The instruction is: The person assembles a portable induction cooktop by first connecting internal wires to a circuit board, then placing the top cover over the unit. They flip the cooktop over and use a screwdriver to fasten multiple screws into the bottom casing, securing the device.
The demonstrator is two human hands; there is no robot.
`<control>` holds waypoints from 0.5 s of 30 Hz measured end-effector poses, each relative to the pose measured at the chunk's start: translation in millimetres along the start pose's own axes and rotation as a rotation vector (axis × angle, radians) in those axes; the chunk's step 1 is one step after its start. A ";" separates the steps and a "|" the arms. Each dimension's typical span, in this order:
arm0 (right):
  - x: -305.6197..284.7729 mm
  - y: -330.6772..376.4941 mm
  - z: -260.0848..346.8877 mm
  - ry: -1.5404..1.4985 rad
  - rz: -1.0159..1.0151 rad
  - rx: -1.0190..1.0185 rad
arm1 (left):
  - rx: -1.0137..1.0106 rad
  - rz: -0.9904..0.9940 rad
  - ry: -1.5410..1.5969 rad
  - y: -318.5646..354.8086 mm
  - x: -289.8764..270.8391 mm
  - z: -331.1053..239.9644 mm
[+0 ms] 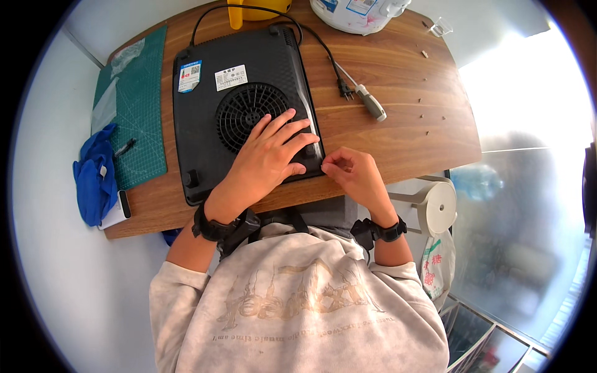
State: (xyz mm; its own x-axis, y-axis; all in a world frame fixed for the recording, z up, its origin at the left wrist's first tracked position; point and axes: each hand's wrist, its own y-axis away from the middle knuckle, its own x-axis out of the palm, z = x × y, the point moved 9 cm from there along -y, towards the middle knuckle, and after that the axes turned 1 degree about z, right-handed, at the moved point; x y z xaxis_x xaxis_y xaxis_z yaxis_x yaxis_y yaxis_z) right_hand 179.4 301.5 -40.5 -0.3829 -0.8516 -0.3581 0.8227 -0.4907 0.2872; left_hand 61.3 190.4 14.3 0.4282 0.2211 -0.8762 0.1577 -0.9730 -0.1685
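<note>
Two bare hands work at a black appliance [198, 127], which lies underside up on a wooden table [398, 149] directly before the seated person. The left hand [264, 155] rests on the underside with fingers spread and grasping nothing, its fingertips reaching across the round fan grille [244, 110] toward the right edge. The right hand [353, 176] bends at the near right corner, thumb and forefinger drawn together there (whether they grip the edge or some small piece, one cannot tell). Black straps circle both wrists.

Two labels, one white [231, 78] and one blue and white [189, 76], mark the far part of the casing. A black cord [249, 7] loops behind it, and a plug [345, 91] lies to the right, just beside a screwdriver [371, 104] with a grey handle. Farther right, small dark screws [422, 116] dot the wood, well apart from the hands. On the left, a green cutting mat [140, 118] bears a black pen [125, 147], with a crumpled blue cloth [96, 177] at its near corner. A white pot-like appliance [364, 15] and a yellow object [264, 11] stand along the far edge; a pale stool [436, 208] sits beyond the near right side.
</note>
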 end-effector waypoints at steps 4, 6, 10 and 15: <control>0.2 -0.3 -5.5 -0.197 -0.067 0.002 | 0.001 -0.001 -0.008 0.5 0.2 -0.2; -0.8 0.7 -4.7 -0.225 -0.083 0.004 | 0.002 -0.004 -0.010 1.0 0.3 -0.3; 0.6 -0.2 -2.6 -0.211 -0.076 -0.001 | 0.002 -0.007 -0.009 1.3 -0.7 -1.1; 2.3 0.3 -1.0 -0.130 -0.086 -0.088 | 0.000 -0.003 -0.008 1.5 1.5 0.3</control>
State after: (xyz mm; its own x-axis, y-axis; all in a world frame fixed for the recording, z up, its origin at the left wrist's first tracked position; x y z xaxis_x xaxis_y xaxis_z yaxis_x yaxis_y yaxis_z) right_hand 179.1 299.6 -42.1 -0.5001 -0.8266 -0.2582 0.8157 -0.5497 0.1800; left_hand 62.0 189.2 12.5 0.4204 0.2238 -0.8793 0.1589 -0.9723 -0.1714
